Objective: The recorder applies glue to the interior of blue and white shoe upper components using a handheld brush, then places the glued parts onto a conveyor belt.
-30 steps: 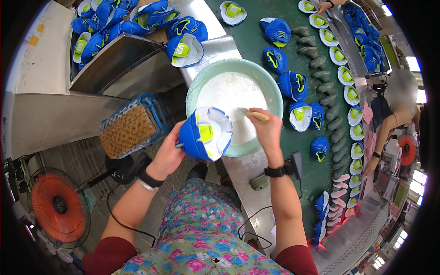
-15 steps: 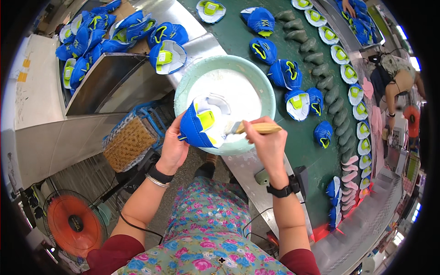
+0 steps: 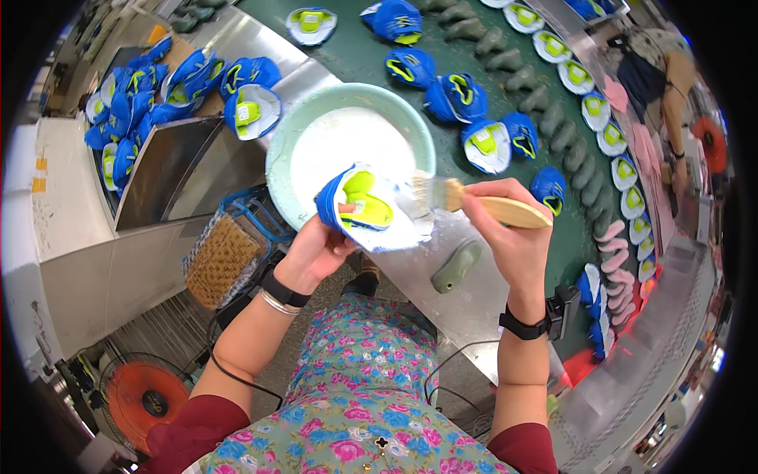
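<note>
My left hand grips a blue, white and neon-yellow shoe upper, tilted so its open underside shows, above the near rim of a pale green basin. White liquid lies in the basin. In my right hand is a wide brush with a wooden handle. Its bristles are at the right edge of the upper's white margin; motion blur hides whether they touch. Just below the brush, a grey-green shoe last rests on the metal ledge.
Finished-looking uppers and a row of dark lasts lie on the green belt. More uppers are heaped at the left. A woven-seat stool and an orange fan stand lower left. Another person's arm shows far right.
The brush has come out from over the basin to the upper's right edge as my right hand moved right. My left hand has turned the upper. The view has shifted right.
</note>
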Action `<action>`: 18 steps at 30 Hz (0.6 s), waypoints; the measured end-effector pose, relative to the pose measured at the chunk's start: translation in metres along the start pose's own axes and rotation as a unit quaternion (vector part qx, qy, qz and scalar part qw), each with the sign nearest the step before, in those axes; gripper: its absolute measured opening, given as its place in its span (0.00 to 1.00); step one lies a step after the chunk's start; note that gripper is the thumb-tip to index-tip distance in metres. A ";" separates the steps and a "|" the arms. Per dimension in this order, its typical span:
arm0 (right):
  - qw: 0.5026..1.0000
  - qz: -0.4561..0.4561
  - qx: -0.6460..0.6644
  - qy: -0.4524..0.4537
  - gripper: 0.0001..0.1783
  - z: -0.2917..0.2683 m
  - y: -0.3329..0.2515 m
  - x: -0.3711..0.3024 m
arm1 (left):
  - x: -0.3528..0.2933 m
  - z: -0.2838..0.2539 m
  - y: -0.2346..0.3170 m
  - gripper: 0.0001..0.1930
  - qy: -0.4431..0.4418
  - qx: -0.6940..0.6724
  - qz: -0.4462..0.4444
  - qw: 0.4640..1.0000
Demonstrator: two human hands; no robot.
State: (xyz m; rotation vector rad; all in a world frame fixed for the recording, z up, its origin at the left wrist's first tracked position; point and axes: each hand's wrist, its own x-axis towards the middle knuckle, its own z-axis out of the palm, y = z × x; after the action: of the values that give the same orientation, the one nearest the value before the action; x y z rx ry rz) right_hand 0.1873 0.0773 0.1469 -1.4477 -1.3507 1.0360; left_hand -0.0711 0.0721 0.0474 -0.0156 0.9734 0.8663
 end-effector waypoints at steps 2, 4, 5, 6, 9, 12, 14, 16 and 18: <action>0.992 -0.105 0.027 -0.069 0.05 -0.012 -0.010 -0.007 | 0.004 0.008 -0.019 0.12 -0.080 -0.018 -0.166 0.983; 0.967 -0.211 0.048 -0.135 0.05 -0.029 -0.007 -0.008 | 0.001 0.044 -0.044 0.13 -0.019 -0.017 -0.192 0.981; 0.961 -0.236 0.045 -0.139 0.06 -0.040 -0.003 -0.008 | -0.002 0.066 -0.055 0.13 0.016 0.014 -0.204 0.979; 0.954 -0.260 0.042 -0.144 0.06 -0.052 0.002 -0.010 | -0.003 0.083 -0.063 0.12 0.008 0.015 -0.256 0.966; 0.994 -0.073 0.065 -0.043 0.04 -0.111 0.036 -0.026 | 0.012 0.109 -0.096 0.11 -0.103 0.079 -0.342 0.931; 0.997 0.059 0.038 0.035 0.06 -0.185 0.093 -0.076 | 0.030 0.142 -0.143 0.09 -0.126 0.128 -0.357 0.917; 0.983 0.139 0.057 0.104 0.08 -0.228 0.131 -0.133 | 0.042 0.165 -0.185 0.08 -0.132 0.157 -0.379 0.902; 0.952 0.194 0.099 0.217 0.09 -0.261 0.146 -0.186 | 0.054 0.184 -0.225 0.10 -0.104 0.259 -0.328 0.903; 0.911 0.220 0.132 0.322 0.09 -0.289 0.161 -0.231 | 0.080 0.165 -0.259 0.09 -0.101 0.260 -0.277 0.919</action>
State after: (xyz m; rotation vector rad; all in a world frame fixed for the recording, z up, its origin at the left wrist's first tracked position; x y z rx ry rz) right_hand 0.4939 -0.1735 0.0719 -1.7142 -0.4030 0.8489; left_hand 0.2355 0.0099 -0.0053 0.2403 0.9114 0.0688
